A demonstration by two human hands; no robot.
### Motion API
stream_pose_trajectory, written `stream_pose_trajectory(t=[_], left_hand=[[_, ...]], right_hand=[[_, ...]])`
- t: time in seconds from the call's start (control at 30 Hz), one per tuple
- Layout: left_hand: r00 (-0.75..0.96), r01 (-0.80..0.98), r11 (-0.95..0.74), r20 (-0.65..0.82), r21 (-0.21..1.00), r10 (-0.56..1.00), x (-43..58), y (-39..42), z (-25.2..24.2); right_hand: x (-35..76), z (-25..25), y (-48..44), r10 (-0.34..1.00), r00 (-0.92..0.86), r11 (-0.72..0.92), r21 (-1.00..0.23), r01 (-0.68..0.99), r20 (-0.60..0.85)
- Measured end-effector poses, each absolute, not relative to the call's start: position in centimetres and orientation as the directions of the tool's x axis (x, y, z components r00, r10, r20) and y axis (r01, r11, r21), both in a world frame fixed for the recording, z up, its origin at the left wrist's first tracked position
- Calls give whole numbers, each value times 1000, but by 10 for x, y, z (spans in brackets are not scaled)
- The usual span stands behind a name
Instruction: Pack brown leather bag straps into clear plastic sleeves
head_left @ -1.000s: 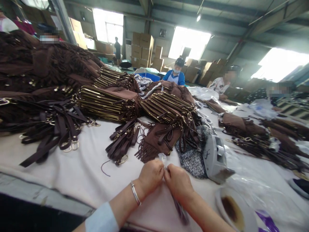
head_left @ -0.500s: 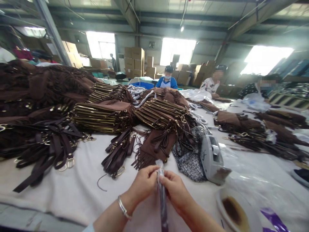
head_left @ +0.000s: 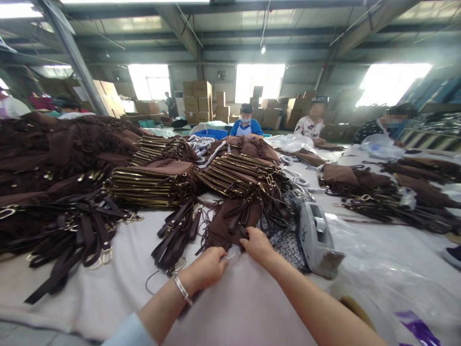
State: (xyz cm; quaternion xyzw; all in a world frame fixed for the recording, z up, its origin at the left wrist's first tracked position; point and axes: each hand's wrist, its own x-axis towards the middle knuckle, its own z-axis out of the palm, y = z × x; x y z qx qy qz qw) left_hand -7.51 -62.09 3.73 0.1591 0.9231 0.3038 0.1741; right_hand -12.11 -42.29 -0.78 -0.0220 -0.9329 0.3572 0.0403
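Observation:
My left hand (head_left: 211, 266), with a silver bangle at its wrist, is closed on a piece of clear plastic wrap (head_left: 233, 253). A dark strip shows partly beneath that wrist. My right hand (head_left: 256, 244) pinches the near edge of a brown fringed pouch (head_left: 226, 223), which lies flat in front of the stacks. Dark straps with metal rings (head_left: 176, 235) lie just left of the pouch. Beyond it are stacked brown pouches with gold zippers (head_left: 237, 175).
A white tape dispenser (head_left: 315, 235) stands on grey tweed fabric to the right. Clear plastic sheeting (head_left: 392, 278) and a roundish container are at the lower right. More straps (head_left: 86, 221) lie left. Several people sit across the table.
My hands have moved apart. My left hand went left with the plastic; my right hand reached forward to the pouch. The wrapped strip no longer stands between them.

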Motion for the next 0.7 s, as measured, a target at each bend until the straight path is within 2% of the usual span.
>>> stream_pose_trajectory(t=[0.07,0.13,0.2,0.27,0.33,0.4,0.43,0.47,0.5,0.53,0.57,0.6,0.63,0.7], left_hand=[[-871,365,839,-170,404,461,-86,-634,39],[-879,418,872,-128,255,459,-95,-647,38],[-896,431,886,-35,173,443,-100,-654,34],[-899,436,890,120,136,422,-98,-655,29],[-873,455,870,291,192,392,-87,-648,23],[-850,496,793,384,354,360,-72,-633,18],[-863,494,731,371,470,344,-64,-624,15],[-901,435,661,297,612,317,-57,-613,12],[-947,297,573,159,764,279,-53,-603,10],[-971,71,445,-41,893,237,-50,-593,7],[-942,-201,280,-264,939,209,-51,-583,4],[-866,-442,112,-456,890,207,-53,-575,2],[-780,-606,-31,-586,795,222,-58,-567,0],[-692,-721,-199,-681,664,237,-72,-556,-4]], right_hand=[[-123,-17,-425,27,-998,706,-707,-24,61],[-118,-23,-425,-1,-997,664,-745,-62,82],[-108,-28,-421,-1,-994,632,-771,-87,111],[-95,-32,-417,15,-988,609,-785,-114,155],[-82,-34,-415,40,-972,608,-778,-161,233],[-71,-35,-414,60,-949,636,-745,-203,309],[-66,-36,-414,65,-941,654,-727,-212,333],[-62,-36,-415,70,-938,669,-713,-209,341],[-59,-35,-415,72,-938,680,-705,-203,340],[-57,-34,-415,72,-940,686,-701,-197,335],[-55,-33,-416,72,-942,689,-699,-190,328],[-54,-31,-416,74,-945,691,-699,-182,318],[-53,-29,-417,75,-948,691,-702,-175,310],[-51,-24,-421,77,-951,679,-714,-171,301]])
